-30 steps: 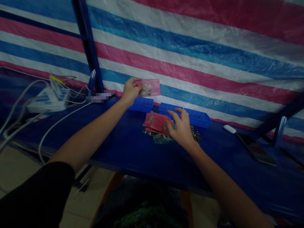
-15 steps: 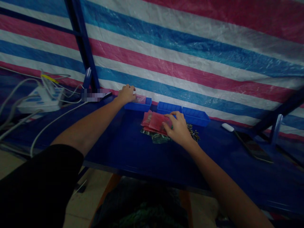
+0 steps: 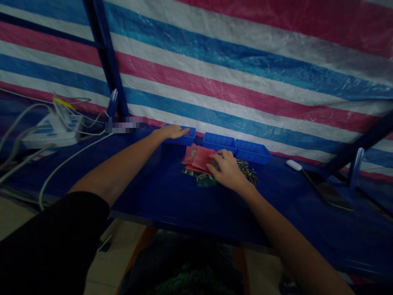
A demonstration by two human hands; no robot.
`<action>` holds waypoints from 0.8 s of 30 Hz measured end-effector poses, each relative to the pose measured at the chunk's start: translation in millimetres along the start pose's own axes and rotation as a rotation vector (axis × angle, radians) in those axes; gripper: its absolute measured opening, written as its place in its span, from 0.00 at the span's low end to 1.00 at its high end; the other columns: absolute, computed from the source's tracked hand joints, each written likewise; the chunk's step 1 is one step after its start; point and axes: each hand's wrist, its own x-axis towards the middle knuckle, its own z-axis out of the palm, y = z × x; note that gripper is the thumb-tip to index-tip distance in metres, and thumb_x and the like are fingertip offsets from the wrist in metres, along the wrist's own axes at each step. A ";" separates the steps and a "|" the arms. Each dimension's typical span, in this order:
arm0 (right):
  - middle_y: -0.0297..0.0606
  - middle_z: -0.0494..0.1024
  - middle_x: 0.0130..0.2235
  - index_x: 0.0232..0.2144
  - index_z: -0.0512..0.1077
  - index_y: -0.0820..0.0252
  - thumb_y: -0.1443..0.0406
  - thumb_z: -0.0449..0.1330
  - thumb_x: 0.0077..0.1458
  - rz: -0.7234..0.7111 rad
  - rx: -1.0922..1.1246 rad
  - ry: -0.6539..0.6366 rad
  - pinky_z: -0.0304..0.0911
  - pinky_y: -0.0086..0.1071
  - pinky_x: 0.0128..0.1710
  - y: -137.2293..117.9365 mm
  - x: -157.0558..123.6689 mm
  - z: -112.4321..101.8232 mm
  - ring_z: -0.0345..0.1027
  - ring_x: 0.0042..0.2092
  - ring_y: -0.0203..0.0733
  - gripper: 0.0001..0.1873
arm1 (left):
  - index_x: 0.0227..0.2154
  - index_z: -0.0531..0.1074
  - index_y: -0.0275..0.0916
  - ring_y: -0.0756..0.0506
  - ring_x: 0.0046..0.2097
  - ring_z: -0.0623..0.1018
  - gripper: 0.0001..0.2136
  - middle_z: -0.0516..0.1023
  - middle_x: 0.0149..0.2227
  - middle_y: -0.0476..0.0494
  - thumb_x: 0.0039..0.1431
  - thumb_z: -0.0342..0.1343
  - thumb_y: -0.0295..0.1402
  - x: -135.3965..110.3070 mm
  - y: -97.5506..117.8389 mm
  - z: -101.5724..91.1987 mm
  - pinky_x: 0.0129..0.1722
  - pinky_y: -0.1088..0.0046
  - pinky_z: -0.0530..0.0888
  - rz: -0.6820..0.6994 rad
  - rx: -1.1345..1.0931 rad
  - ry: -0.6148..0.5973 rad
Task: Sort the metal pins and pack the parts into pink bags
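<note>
My left hand (image 3: 171,132) reaches over the leftmost blue bin (image 3: 181,141). One stretched finger or thumb points right across the bin; the other fingers are mostly hidden, and I see nothing held. My right hand (image 3: 229,169) is curled at the right side of a stack of small red plastic bags (image 3: 201,157), thumb and fingers around the edge of the top bags. Under the stack lie clear bags (image 3: 205,181) with pale pieces inside. A loose pile of small metal screw-like parts (image 3: 248,172) lies just beyond my right hand.
Two more blue bins (image 3: 219,141) stand side by side along the back of the blue table (image 3: 172,192). To the right are a white oval case (image 3: 294,165) and a dark phone (image 3: 327,190). A power strip (image 3: 52,133) with cables is at the left. A striped tarp (image 3: 215,78) hangs behind.
My left hand has lowered and moved slightly right over the left bin. The pink bag seen by it earlier no longer shows. My right hand stays at the stack, having shifted slightly.
</note>
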 end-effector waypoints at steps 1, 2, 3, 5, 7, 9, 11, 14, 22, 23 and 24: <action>0.46 0.68 0.45 0.44 0.71 0.58 0.57 0.54 0.56 -0.003 -0.007 -0.012 0.60 0.45 0.43 -0.6 -0.1 -0.4 0.59 0.48 0.52 0.16 | 0.39 0.76 0.33 0.35 0.49 0.73 0.30 0.76 0.45 0.28 0.58 0.39 0.54 -2.0 1.0 -1.0 0.49 0.62 0.65 0.013 0.026 -0.039; 0.46 0.68 0.45 0.44 0.70 0.58 0.56 0.55 0.56 -0.009 -0.015 -0.024 0.60 0.46 0.43 -1.2 -0.3 -0.7 0.59 0.48 0.52 0.17 | 0.42 0.76 0.35 0.36 0.50 0.72 0.29 0.75 0.47 0.31 0.59 0.38 0.53 -3.9 1.8 -1.7 0.50 0.63 0.65 0.026 0.061 -0.071; 0.46 0.69 0.45 0.45 0.70 0.58 0.55 0.55 0.55 -0.016 -0.023 -0.036 0.60 0.46 0.43 -1.6 -0.6 -1.0 0.59 0.48 0.52 0.18 | 0.44 0.75 0.37 0.36 0.51 0.71 0.28 0.74 0.49 0.32 0.60 0.38 0.52 -5.4 2.6 -2.2 0.51 0.63 0.64 0.034 0.072 -0.083; 0.46 0.69 0.45 0.46 0.69 0.58 0.54 0.57 0.54 -0.031 -0.034 -0.054 0.60 0.46 0.43 -1.9 -1.1 -1.2 0.60 0.48 0.52 0.20 | 0.44 0.74 0.38 0.36 0.52 0.71 0.28 0.73 0.50 0.33 0.59 0.40 0.53 -7.5 4.1 -2.3 0.52 0.62 0.63 0.018 0.051 -0.070; 0.46 0.69 0.45 0.47 0.68 0.58 0.53 0.59 0.52 -0.039 -0.042 -0.063 0.60 0.45 0.43 -1.8 -1.4 -1.3 0.61 0.48 0.52 0.23 | 0.43 0.75 0.37 0.34 0.52 0.70 0.28 0.74 0.49 0.32 0.57 0.43 0.54 -9.2 6.0 -1.9 0.52 0.60 0.63 -0.020 0.009 -0.070; 0.46 0.70 0.45 0.47 0.68 0.58 0.53 0.59 0.51 -0.039 -0.047 -0.066 0.60 0.44 0.42 -2.3 -1.1 -2.1 0.62 0.47 0.52 0.23 | 0.41 0.76 0.37 0.33 0.52 0.70 0.27 0.75 0.47 0.31 0.55 0.45 0.55 -11.4 8.5 -1.6 0.51 0.59 0.64 -0.040 -0.023 -0.075; 0.45 0.72 0.43 0.46 0.69 0.58 0.55 0.58 0.53 -0.040 -0.050 -0.074 0.60 0.42 0.41 -4.4 -0.1 -4.3 0.64 0.45 0.50 0.21 | 0.40 0.76 0.37 0.34 0.51 0.71 0.26 0.75 0.46 0.32 0.55 0.46 0.54 -15.1 10.7 -1.7 0.51 0.59 0.64 -0.014 -0.037 -0.089; 0.43 0.75 0.38 0.40 0.71 0.58 0.61 0.52 0.58 -0.032 -0.082 -0.065 0.60 0.39 0.38 -9.9 1.7 -10.2 0.68 0.40 0.47 0.12 | 0.40 0.75 0.39 0.38 0.50 0.71 0.20 0.75 0.46 0.37 0.58 0.46 0.48 -26.3 13.5 -1.8 0.51 0.62 0.64 0.165 -0.054 -0.045; 0.39 0.73 0.25 0.31 0.71 0.59 0.63 0.47 0.59 0.330 0.174 0.360 0.55 0.33 0.29 7.4 8.4 -18.5 0.66 0.28 0.43 0.13 | 0.34 0.72 0.37 0.44 0.44 0.72 0.12 0.75 0.38 0.42 0.61 0.46 0.36 -97.9 59.9 -4.6 0.50 0.64 0.65 0.384 -0.381 0.510; 0.38 0.72 0.24 0.28 0.70 0.59 0.62 0.48 0.58 0.361 0.298 0.418 0.55 0.33 0.28 12.7 10.4 -18.1 0.65 0.27 0.42 0.13 | 0.34 0.72 0.38 0.45 0.43 0.72 0.11 0.75 0.37 0.42 0.61 0.46 0.36 -107.0 70.9 -3.6 0.48 0.65 0.67 0.423 -0.439 0.512; 0.36 0.71 0.23 0.26 0.69 0.59 0.60 0.50 0.57 0.395 0.437 0.458 0.55 0.32 0.27 17.3 12.5 -17.7 0.63 0.26 0.40 0.13 | 0.35 0.71 0.37 0.45 0.43 0.73 0.10 0.75 0.38 0.42 0.61 0.46 0.35 -114.9 81.6 -1.6 0.47 0.66 0.67 0.462 -0.483 0.510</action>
